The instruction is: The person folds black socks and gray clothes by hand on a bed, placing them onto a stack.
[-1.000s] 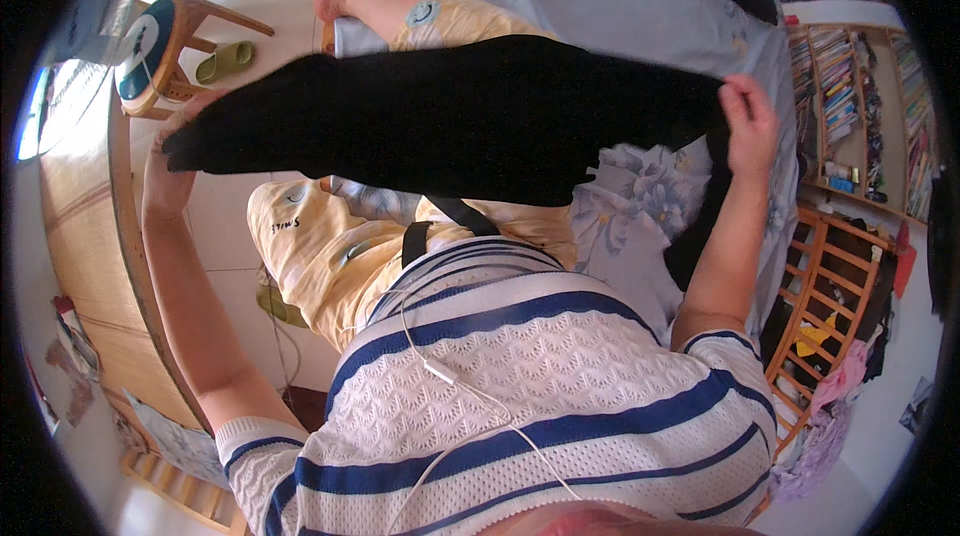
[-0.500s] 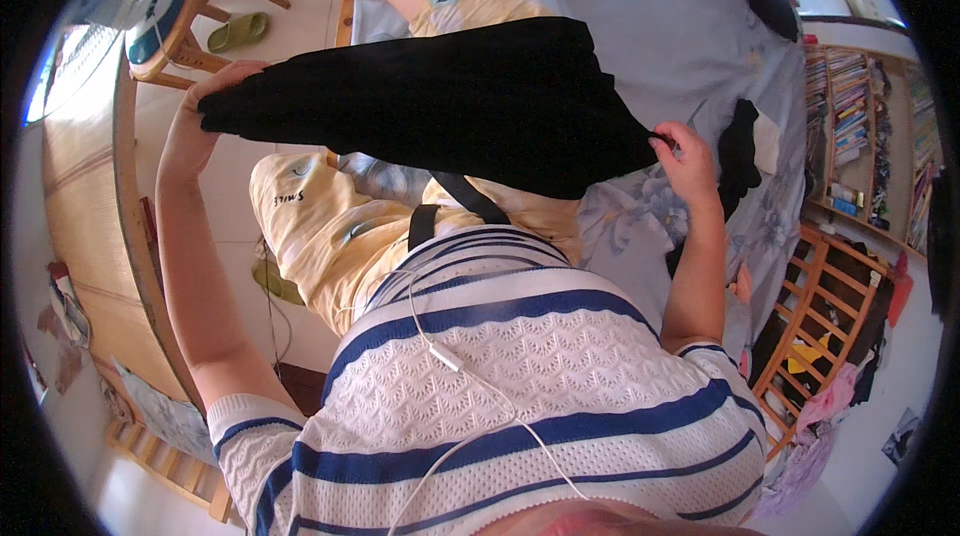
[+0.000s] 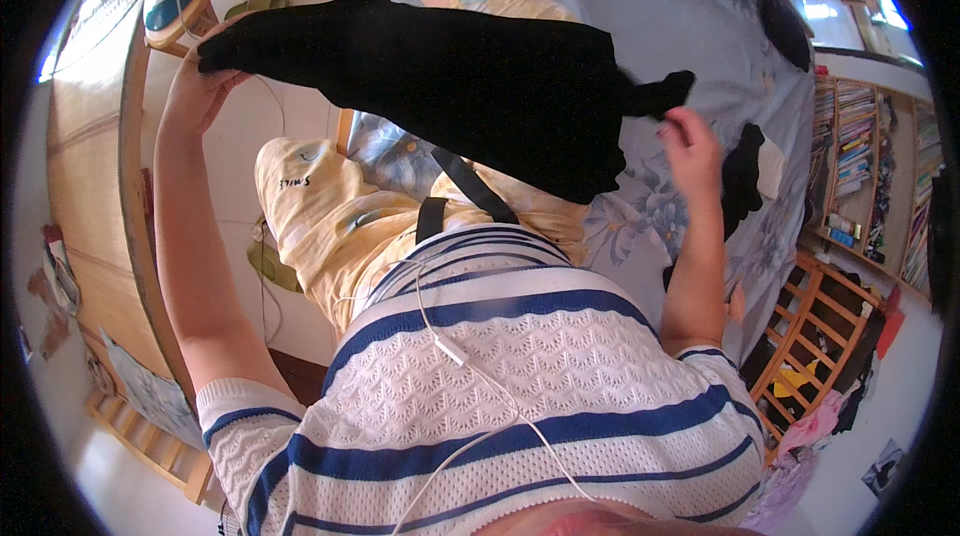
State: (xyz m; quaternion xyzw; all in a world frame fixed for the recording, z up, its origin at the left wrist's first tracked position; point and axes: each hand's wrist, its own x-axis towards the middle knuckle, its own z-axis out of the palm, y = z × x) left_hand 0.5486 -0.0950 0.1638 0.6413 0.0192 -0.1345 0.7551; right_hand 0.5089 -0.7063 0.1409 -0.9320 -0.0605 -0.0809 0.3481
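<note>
Black cloth (image 3: 450, 86), gripped by the outstretched left hand (image 3: 203, 89), extends toward the curled right hand (image 3: 692, 148), whose hold is unclear.

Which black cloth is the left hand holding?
The large black cloth, its end in the left hand; the smaller one, right of the right hand, lies on the bed.

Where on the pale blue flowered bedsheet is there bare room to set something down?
The widest bare patch of that pale blue flowered bedsheet lies beyond the right hand, between the raised black fabric garment and the dark rounded object at upper right. It is crowded right of that hand, where crumpled black cloth and white cloth lie together.
</note>
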